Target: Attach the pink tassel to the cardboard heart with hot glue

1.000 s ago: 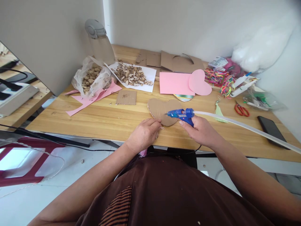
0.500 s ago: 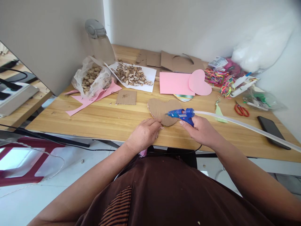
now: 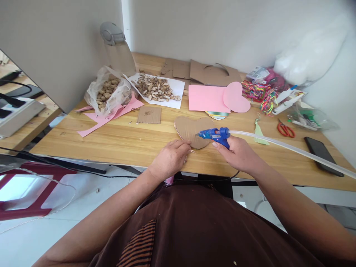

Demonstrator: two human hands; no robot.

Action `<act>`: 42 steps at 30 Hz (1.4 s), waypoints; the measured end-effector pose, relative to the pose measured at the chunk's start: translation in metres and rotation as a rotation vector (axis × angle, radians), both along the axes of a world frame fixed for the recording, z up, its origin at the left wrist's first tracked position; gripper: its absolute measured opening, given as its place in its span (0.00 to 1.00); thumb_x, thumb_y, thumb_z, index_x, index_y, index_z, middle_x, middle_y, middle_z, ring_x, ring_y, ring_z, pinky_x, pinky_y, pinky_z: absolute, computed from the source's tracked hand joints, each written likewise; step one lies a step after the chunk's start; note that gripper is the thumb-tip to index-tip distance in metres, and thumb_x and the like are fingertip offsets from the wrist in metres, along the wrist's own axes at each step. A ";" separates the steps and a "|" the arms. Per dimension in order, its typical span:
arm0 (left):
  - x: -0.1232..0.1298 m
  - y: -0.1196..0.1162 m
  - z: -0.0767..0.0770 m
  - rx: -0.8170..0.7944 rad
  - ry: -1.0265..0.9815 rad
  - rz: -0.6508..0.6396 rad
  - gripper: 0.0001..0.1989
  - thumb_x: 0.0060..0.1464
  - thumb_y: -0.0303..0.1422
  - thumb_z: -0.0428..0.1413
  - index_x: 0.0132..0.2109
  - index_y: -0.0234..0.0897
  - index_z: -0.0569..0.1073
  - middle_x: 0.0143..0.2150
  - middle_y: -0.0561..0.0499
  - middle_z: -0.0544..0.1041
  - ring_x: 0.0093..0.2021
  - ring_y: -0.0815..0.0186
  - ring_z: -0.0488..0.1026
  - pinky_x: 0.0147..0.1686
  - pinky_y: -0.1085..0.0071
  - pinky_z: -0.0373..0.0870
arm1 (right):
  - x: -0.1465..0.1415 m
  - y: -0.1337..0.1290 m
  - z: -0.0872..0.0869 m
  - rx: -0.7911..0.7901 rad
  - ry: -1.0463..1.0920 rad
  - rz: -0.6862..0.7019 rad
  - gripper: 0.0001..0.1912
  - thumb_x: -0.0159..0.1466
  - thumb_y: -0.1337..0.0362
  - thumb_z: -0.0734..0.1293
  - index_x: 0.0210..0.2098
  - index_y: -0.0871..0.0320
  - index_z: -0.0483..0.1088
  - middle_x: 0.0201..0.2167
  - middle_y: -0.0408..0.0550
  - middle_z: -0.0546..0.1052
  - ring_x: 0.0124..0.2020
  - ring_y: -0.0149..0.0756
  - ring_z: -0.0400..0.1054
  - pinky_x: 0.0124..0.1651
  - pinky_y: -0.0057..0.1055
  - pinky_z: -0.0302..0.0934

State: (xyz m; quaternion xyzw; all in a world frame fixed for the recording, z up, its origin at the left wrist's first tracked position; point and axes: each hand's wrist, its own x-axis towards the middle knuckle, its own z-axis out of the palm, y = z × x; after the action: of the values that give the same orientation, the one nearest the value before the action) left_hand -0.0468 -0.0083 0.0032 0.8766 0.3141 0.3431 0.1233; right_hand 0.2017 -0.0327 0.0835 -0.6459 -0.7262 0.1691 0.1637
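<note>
My right hand (image 3: 236, 154) is wrapped round the grip of a blue hot glue gun (image 3: 215, 135), a long clear glue stick (image 3: 280, 144) trailing from its back. The gun's nozzle points left, over the middle of a brown cardboard heart (image 3: 190, 128) that lies flat on the table. At the heart's lower left edge, my left hand (image 3: 174, 155) is closed with its fingertips touching or very near the cardboard. A thin pale loop of cord shows by those fingertips, and a pink tassel (image 3: 168, 181) hangs below the hand at the table edge; the palm is hidden.
Behind lie pink paper (image 3: 207, 98), a pink paper heart (image 3: 236, 97), peanut shells (image 3: 157, 88) on white paper and a bag of peanuts (image 3: 107, 91). To the right are a green tassel (image 3: 260, 133), red-handled scissors (image 3: 285, 129) and a black phone (image 3: 322, 155).
</note>
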 end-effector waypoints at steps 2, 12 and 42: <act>0.000 0.000 0.000 0.003 0.002 0.006 0.07 0.67 0.26 0.52 0.46 0.36 0.75 0.55 0.40 0.80 0.53 0.57 0.80 0.55 0.58 0.78 | 0.000 -0.001 0.001 -0.014 -0.016 0.005 0.18 0.67 0.48 0.60 0.27 0.52 0.61 0.20 0.44 0.68 0.24 0.38 0.62 0.30 0.34 0.55; 0.000 0.000 0.001 -0.007 0.000 -0.005 0.07 0.66 0.24 0.53 0.45 0.37 0.75 0.54 0.40 0.81 0.53 0.57 0.80 0.55 0.57 0.78 | -0.001 0.003 -0.001 -0.015 -0.038 -0.018 0.18 0.67 0.48 0.59 0.28 0.52 0.60 0.23 0.46 0.70 0.25 0.39 0.64 0.32 0.35 0.55; -0.002 -0.001 -0.001 -0.029 -0.002 0.037 0.06 0.67 0.25 0.53 0.45 0.37 0.74 0.57 0.40 0.80 0.57 0.59 0.79 0.59 0.61 0.76 | 0.003 -0.035 0.018 -0.172 -0.050 0.094 0.16 0.70 0.51 0.60 0.36 0.56 0.69 0.35 0.52 0.80 0.34 0.43 0.71 0.39 0.37 0.60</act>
State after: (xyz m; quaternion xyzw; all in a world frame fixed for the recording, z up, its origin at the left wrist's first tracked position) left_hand -0.0488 -0.0091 0.0019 0.8683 0.3353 0.3417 0.1301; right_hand 0.2048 -0.0682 0.1018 -0.6270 -0.7423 0.2219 0.0814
